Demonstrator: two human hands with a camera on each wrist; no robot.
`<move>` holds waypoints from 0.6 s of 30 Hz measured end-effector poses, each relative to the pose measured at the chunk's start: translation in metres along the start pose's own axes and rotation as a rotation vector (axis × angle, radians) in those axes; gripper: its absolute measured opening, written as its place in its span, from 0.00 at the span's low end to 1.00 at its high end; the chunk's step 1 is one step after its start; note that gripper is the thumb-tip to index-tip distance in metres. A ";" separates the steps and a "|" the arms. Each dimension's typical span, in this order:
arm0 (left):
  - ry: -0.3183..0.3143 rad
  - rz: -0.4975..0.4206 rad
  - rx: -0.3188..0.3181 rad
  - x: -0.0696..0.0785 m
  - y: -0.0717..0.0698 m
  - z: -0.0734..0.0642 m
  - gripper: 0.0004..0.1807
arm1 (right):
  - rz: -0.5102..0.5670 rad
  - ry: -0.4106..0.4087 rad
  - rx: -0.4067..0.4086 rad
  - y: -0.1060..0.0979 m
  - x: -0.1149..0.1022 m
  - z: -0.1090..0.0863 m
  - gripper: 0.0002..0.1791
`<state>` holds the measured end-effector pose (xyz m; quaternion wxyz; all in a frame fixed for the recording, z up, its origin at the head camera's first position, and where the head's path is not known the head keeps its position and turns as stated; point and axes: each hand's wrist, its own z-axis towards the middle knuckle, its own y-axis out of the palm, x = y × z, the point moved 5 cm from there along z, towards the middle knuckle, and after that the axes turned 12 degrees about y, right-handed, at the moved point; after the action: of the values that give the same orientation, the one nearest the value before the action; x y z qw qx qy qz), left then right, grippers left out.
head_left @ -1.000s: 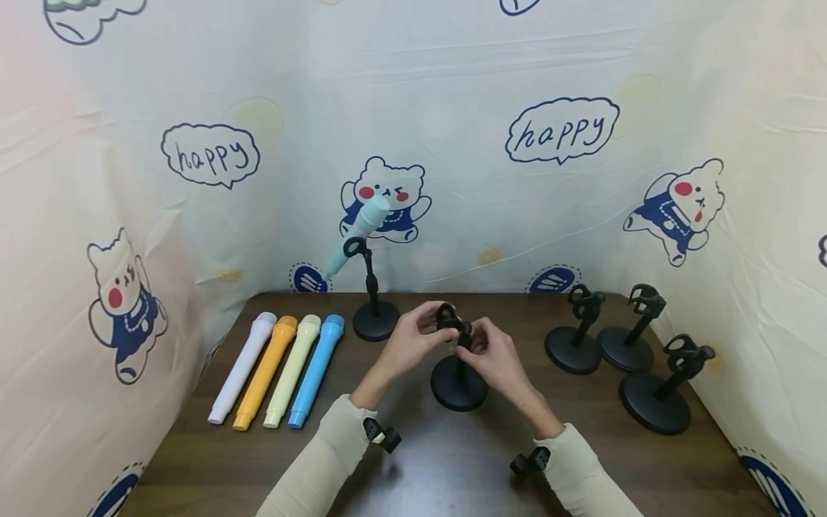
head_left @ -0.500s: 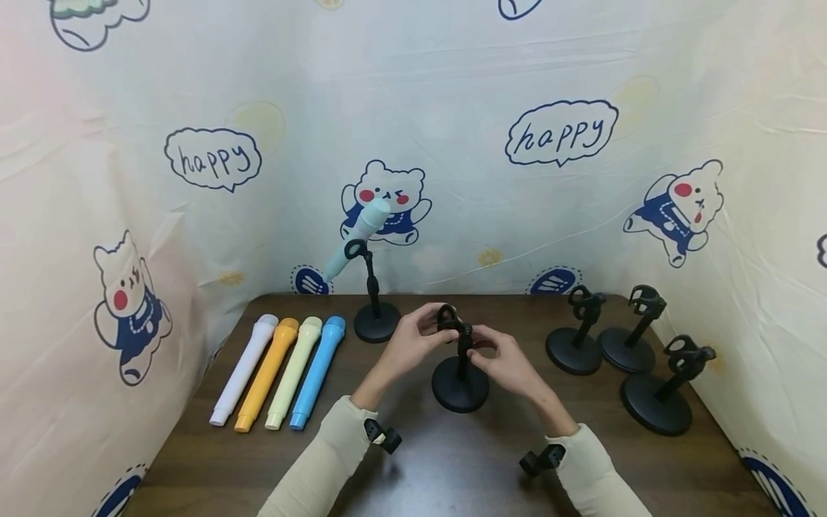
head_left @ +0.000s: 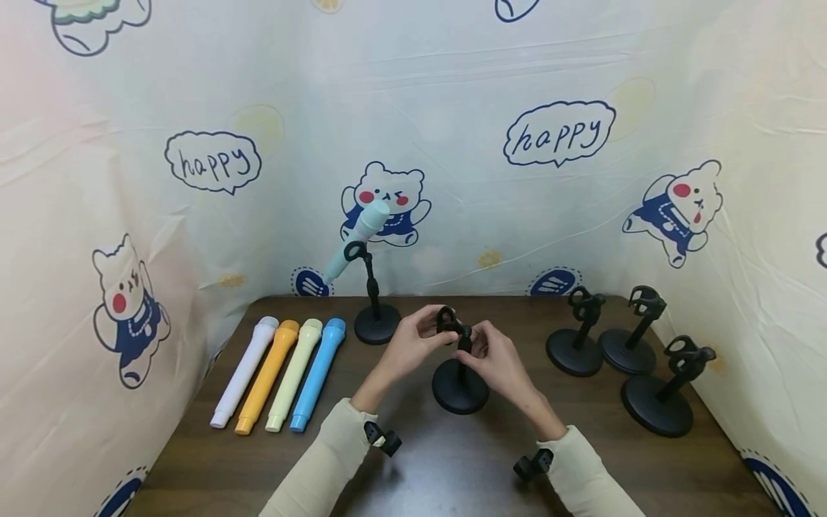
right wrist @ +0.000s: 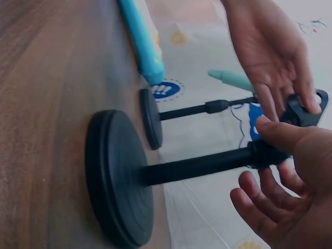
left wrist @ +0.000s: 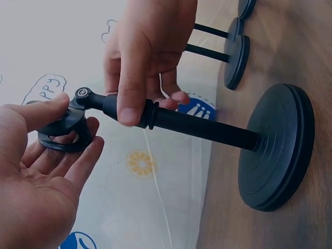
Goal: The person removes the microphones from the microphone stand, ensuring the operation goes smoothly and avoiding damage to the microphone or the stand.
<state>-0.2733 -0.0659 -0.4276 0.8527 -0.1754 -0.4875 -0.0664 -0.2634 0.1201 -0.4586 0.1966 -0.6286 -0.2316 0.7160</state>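
A black microphone stand stands upright on the table before me, its round base on the wood. My left hand pinches the ring-shaped clip at its top between thumb and fingers. Just below the clip's joint, my right hand pinches the thick collar of the pole, thumb on the near side. Its other fingers are loosely curled behind the pole in the left wrist view. Behind the hands, a second stand bears a slanted pale teal microphone.
White, orange, pale yellow and blue microphones lie side by side at the left of the brown table. Several black stands, one at the front, stand at the right. A printed cloth hangs behind.
Half a second ago my right hand had shifted right, its fingers spread wider at the pole; now it is back left, pinching the collar. My left hand stays on the clip.
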 end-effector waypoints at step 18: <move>0.001 0.012 0.021 0.000 0.000 -0.001 0.24 | 0.122 -0.088 -0.178 -0.006 -0.002 0.000 0.19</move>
<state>-0.2721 -0.0663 -0.4279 0.8551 -0.1693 -0.4869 -0.0559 -0.2628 0.1236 -0.4536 0.0855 -0.6245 -0.2641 0.7301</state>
